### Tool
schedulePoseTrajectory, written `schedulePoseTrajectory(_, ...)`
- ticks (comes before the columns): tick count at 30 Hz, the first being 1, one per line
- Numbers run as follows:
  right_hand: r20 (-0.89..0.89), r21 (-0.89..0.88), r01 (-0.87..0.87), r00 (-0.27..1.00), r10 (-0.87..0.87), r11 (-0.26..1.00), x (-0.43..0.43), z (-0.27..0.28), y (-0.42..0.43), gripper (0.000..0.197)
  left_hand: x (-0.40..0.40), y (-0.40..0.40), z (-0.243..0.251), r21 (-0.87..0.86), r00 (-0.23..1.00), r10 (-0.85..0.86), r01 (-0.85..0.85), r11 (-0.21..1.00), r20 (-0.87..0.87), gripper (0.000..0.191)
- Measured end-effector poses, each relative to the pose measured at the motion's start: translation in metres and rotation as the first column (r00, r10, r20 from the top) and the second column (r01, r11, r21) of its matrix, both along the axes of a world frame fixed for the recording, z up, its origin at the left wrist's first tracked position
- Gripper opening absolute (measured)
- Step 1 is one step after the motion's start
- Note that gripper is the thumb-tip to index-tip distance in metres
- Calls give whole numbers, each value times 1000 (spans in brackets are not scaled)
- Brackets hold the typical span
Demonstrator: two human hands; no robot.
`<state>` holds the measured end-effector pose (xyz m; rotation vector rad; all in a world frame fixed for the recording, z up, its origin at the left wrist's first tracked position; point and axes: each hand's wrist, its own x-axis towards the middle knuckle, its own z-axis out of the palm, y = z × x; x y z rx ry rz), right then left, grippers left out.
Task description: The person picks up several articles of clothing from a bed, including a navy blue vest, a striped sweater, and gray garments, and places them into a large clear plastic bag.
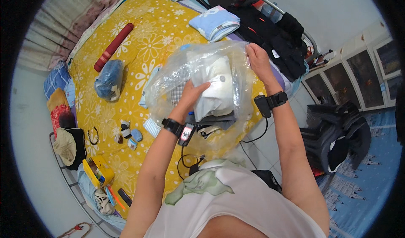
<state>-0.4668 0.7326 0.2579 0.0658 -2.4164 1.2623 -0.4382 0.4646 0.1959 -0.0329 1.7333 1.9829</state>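
A large clear plastic bag (161, 76) lies wide-mouthed on the bed before me, with folded clothes in it. My right hand (258, 61) pinches the bag's rim at its far right. Within the bag's mouth, my left hand (190, 95) grips a white folded garment (216, 92), its thumb on top and its other fingers mostly hidden. A grey checked cloth (177, 91) shows left of the garment, and dark folded clothing (218, 120) lies below it. Partly hidden beside the bag is a striped cloth (152, 127).
On the yellow floral bedsheet (145, 48) lie a red rolled cylinder (114, 47), a bagged blue bundle (109, 80), several rolled socks (126, 133) and a phone (124, 197). A folded blue blanket (215, 23) sits beyond. Dark chairs (335, 133) stand right; cords hang from both wrist straps.
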Motion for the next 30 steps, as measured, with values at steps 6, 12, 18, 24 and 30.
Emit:
schedulePoseTrajectory(6,120,-211,-61,989,88,975,-4,23,-22,29,-40,58,-34,-292,978,135,-177,940,-157,53)
schedulePoseTrajectory(12,126,-109,-105,985,118,988,2,9,-52,24,-65,103,-39,-802,979,-17,-156,577,-203,48)
schedulePoseTrajectory(18,173,-260,-81,976,129,962,17,10,-61,25,-89,93,-86,-859,900,-237,-229,459,-366,41)
schedulePoseTrajectory(24,188,-387,-47,974,129,921,23,-9,-54,24,-89,90,-107,-714,921,-86,-234,659,-381,54)
schedulePoseTrajectory(30,314,-467,-21,931,188,884,36,-6,-50,23,-36,44,-53,-634,832,-99,-332,698,-545,65)
